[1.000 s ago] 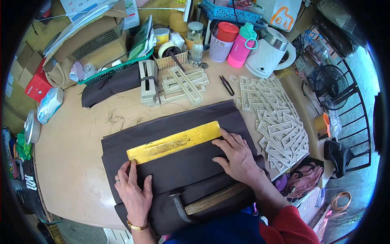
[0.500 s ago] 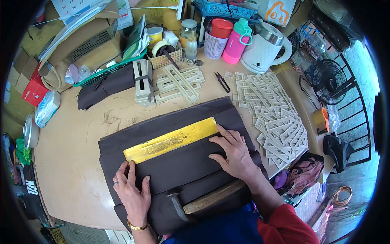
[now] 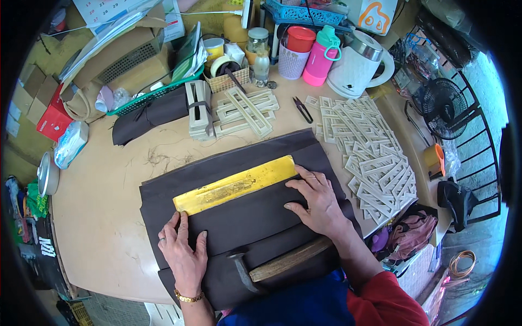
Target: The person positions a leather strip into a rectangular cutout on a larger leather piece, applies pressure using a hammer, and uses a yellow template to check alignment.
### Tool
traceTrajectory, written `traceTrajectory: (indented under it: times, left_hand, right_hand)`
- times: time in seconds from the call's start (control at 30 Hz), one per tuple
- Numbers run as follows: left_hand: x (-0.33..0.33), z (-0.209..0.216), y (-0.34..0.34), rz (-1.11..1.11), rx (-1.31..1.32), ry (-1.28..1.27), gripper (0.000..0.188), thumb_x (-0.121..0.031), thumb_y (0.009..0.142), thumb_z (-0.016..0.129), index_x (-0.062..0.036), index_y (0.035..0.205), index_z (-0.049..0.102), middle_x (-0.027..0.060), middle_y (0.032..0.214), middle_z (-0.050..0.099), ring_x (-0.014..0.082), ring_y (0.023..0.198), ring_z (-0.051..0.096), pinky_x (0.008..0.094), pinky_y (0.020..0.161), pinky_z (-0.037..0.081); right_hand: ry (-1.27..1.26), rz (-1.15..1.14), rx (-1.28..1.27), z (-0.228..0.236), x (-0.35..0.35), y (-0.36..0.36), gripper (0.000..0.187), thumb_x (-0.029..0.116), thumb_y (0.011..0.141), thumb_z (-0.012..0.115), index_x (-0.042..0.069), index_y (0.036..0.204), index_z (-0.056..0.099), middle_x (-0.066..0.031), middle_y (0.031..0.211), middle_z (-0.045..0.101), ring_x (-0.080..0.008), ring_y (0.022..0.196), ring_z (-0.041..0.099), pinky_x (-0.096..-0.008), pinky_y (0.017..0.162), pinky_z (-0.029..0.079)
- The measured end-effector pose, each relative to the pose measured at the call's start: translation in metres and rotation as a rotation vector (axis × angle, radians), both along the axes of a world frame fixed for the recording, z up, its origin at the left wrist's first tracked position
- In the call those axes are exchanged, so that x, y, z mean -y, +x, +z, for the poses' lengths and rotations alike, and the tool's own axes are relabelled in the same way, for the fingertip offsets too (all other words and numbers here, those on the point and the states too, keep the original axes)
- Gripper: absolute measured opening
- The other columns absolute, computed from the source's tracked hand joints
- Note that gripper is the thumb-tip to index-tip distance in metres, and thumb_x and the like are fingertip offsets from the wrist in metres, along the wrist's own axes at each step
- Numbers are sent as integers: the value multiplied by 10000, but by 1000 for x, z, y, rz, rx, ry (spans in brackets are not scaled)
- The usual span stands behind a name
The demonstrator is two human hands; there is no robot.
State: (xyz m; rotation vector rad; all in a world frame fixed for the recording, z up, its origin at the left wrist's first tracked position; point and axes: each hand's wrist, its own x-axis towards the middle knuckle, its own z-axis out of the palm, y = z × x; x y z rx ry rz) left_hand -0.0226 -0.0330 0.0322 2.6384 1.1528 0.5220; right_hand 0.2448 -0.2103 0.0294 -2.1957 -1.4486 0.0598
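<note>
A flat, rectangular yellow strip (image 3: 239,185) with a worn, dark-smudged middle lies slantwise on a stack of dark brown sheets (image 3: 228,231). My left hand (image 3: 185,252) is open, its fingertips at the strip's lower left corner and its thumb apart on the dark material. At the other end, my right hand (image 3: 318,201) is also open, with its fingertips against the strip's right corner and the thumb resting below. Nearer to me, a hammer with a dark metal head (image 3: 243,274) and a wooden handle (image 3: 291,259) lies across the sheets.
Many off-white rectangular frames (image 3: 375,157) are spread at the right, near small black snips (image 3: 302,110). Behind the sheets are more frames (image 3: 250,111), a tied bundle of them (image 3: 199,117) and a rolled dark sheet (image 3: 149,117). A white kettle (image 3: 356,68) and pink bottle (image 3: 319,60) stand farther back.
The whole view has shifted slightly, so everything appears a little farther right. Both hands, the yellow strip and the hammer keep their places relative to the dark sheets.
</note>
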Motion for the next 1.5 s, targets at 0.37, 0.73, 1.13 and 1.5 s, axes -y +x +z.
traceTrajectory:
  times: [0.37,0.73,1.13,1.5]
  left_hand:
    - [-1,5,-6,8,70,0,610,-192,779,824,-3,1330,645,145,1314,615,346,1177,566,444,958,442]
    - [0,0,-7,27,65,9,633,-244,797,825,-15,1356,636,120,1342,602,327,1140,562,438,924,435]
    - [-1,2,-6,17,65,12,637,-240,786,830,-21,1353,638,138,1351,596,330,1190,562,432,952,443]
    - [0,0,5,-40,488,-22,410,-20,817,779,-29,1217,688,187,1313,589,329,1129,631,416,974,525]
  right_hand:
    - [48,34,29,4,-3,-5,484,158,770,841,72,1209,655,-212,1445,536,-395,1238,526,-494,1052,418]
    - [-23,14,-39,8,-5,-6,445,104,790,810,15,1195,647,-228,1453,525,-404,1271,508,-493,1089,396]
    - [-19,51,-106,23,-4,-5,487,96,779,820,21,1226,641,-221,1467,513,-407,1251,526,-464,1070,434]
    - [-74,102,150,19,-156,96,306,315,909,734,14,961,717,-198,1052,691,-373,988,685,-463,884,537]
